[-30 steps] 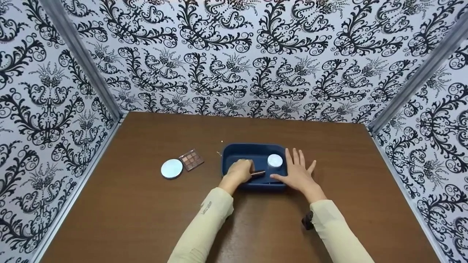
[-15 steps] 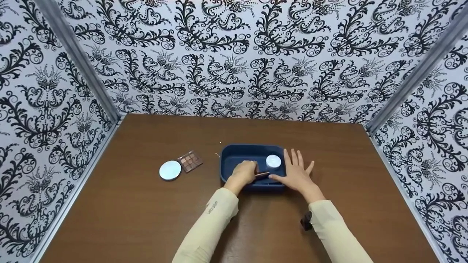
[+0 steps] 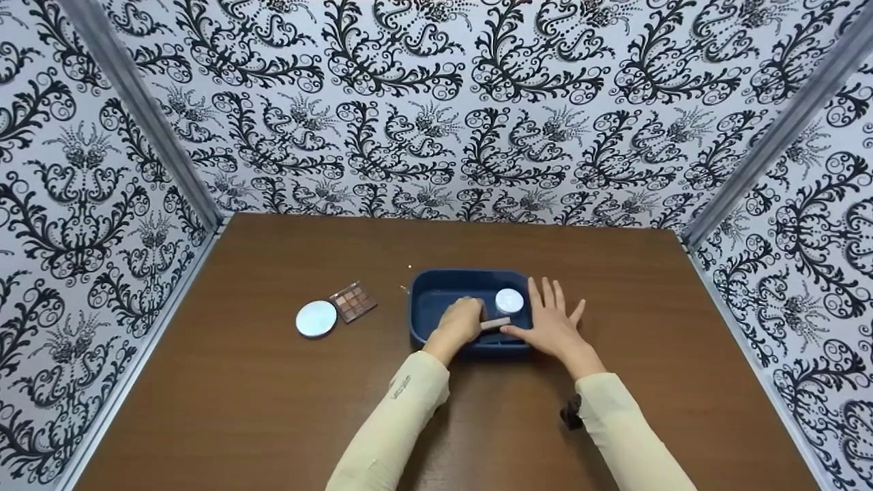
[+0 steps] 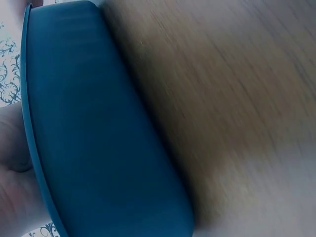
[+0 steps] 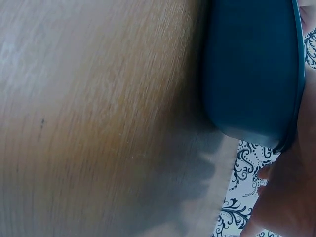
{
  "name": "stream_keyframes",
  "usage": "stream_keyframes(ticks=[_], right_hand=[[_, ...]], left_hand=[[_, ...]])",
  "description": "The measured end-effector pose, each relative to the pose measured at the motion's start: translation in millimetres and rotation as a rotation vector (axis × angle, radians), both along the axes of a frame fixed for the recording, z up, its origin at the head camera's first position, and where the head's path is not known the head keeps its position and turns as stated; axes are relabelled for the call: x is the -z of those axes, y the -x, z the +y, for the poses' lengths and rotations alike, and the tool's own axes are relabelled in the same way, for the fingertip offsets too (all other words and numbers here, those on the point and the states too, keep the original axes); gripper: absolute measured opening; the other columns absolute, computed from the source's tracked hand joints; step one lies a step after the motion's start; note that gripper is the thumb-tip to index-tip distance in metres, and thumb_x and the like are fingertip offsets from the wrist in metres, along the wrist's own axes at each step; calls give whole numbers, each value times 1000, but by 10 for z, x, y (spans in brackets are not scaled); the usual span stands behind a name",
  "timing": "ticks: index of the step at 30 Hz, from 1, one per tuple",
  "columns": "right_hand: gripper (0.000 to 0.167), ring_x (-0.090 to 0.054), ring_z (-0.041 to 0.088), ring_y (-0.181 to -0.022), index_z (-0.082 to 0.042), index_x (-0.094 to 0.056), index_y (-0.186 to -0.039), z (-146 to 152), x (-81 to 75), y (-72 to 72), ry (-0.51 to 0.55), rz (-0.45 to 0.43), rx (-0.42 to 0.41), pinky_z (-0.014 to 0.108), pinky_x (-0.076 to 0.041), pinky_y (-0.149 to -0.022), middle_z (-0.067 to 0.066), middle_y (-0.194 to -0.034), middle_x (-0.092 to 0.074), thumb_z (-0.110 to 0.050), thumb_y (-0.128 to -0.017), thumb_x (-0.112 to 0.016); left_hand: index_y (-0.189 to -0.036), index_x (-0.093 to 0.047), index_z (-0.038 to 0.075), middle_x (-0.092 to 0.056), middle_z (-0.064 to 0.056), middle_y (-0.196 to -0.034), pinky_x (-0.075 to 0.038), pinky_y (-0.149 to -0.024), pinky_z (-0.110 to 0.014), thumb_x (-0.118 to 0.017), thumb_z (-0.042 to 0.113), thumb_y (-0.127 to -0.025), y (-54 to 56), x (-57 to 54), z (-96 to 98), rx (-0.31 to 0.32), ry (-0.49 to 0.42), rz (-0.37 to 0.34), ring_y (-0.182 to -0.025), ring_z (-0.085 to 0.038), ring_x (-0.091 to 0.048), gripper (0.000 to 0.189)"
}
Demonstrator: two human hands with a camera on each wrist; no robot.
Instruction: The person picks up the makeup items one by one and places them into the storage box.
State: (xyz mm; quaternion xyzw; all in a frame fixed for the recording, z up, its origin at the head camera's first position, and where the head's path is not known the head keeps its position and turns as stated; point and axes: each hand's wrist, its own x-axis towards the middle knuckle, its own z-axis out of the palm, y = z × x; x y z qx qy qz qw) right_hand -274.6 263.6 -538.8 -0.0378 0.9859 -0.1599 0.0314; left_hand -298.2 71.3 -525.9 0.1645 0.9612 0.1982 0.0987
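Inside the dark blue tray, my left hand holds a slim, pale pinkish stick by its left end; the curled fingers hide that end. The stick's free end points at my right thumb. My right hand rests at the tray's right rim with fingers spread straight, thumb reaching inside. A white round-lidded jar stands in the tray's right part, beside the right fingers. The left wrist view shows mostly the tray's outer wall. In the right wrist view, the right hand overlaps the tray's corner.
Left of the tray, an eyeshadow palette lies on the brown table, with a round white-topped container against its lower left. Tiny specks lie by the tray's left corner. Patterned walls enclose the back and sides.
My left hand has shifted slightly right inside the tray with the stick, which has turned from a brown edge to a paler, broader face. The right hand stays on the rim.
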Motion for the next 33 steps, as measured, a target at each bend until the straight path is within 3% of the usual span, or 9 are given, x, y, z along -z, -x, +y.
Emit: stream_keyframes(ticks=[8,17,23,33], right_hand=[[115,1,43,-154,-11,-9,-161,-5,19,1,9,7,3,82,5,-108,24,-166,-8,-71,-80,-65],[115,0,44,-154,-11,-8,-161,-4,15,7,11,15,7,82,6,-108,25,-166,-8,-69,-81,-66],[114,2,45,-154,-10,-8,-161,-1,6,-8,25,13,1,82,6,-108,26,-166,-8,-69,-82,-66],[116,0,44,-154,-11,-8,-161,0,11,-9,20,29,8,82,5,-108,26,-165,-9,-69,-80,-67]], left_hand=[[-97,-76,11,-70,-9,-101,-56,-87,-38,-69,2,-86,-2,30,33,18,-48,33,-97,-26,-69,15],[-91,-74,8,-68,-10,-98,-56,-85,-40,-66,1,-87,-8,16,91,43,-40,9,-96,-26,-69,11],[-99,-76,11,-67,-9,-104,-54,-90,-38,-64,2,-89,-12,33,113,48,-56,-38,-101,-23,-66,18],[-101,-75,9,-67,-11,-106,-54,-92,-40,-64,2,-89,-35,46,101,59,-102,-35,-104,-26,-66,18]])
